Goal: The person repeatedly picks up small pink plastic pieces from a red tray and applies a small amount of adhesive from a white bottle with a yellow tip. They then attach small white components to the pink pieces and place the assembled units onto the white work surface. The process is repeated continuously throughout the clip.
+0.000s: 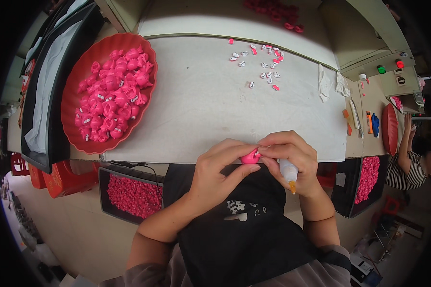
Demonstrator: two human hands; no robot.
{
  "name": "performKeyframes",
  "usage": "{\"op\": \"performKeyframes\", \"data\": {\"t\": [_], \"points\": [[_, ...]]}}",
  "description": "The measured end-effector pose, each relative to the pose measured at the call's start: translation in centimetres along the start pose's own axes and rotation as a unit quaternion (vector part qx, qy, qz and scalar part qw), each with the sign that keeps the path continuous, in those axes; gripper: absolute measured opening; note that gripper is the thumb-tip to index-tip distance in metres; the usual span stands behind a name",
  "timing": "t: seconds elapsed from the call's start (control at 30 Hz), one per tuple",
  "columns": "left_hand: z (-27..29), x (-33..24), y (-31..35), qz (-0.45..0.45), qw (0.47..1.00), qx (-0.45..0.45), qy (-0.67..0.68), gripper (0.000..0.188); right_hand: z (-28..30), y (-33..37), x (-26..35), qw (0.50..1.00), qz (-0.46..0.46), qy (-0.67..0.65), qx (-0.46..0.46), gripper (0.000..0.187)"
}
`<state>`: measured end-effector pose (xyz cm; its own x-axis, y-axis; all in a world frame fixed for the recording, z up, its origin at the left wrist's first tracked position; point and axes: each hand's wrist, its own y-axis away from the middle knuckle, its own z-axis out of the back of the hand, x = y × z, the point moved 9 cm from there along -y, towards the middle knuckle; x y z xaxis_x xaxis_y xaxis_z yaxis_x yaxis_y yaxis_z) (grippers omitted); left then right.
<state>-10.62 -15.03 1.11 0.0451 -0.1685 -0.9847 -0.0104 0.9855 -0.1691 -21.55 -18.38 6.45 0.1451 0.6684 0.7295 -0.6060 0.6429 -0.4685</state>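
My left hand [215,165] is closed around a small round pink plastic piece [248,158], held just past the table's near edge. The fingertips of my right hand [299,155] meet that piece at a tiny white-and-pink spot on its right side. Tucked in the same right hand is a white squeeze bottle [288,170], its orange nozzle pointing down toward me. Farther up the white work surface [201,95] lie several tiny white and pink parts [265,64], scattered loosely. What exactly the right fingertips pinch is partly hidden.
A scalloped red basin [68,103] of pink pieces stands at left, beside a black tray [40,95]. Below the table are black bins of pink parts [134,196] on both sides. Tools and a blue item [375,125] lie at right, where another person [407,167] sits.
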Motion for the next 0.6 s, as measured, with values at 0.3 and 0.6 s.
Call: {"op": "performKeyframes", "data": {"t": [0.3,0.6], "points": [[-1.5,2.5,0.8,0.091,0.98,0.031,0.176,0.024,0.0,1.2,0.3,0.999,-0.027,0.02,0.013,0.025],[-4.6,2.4,1.6,0.24,0.871,0.127,0.41,0.024,0.1,1.3,0.4,0.996,0.044,0.023,0.077,0.036]]}}
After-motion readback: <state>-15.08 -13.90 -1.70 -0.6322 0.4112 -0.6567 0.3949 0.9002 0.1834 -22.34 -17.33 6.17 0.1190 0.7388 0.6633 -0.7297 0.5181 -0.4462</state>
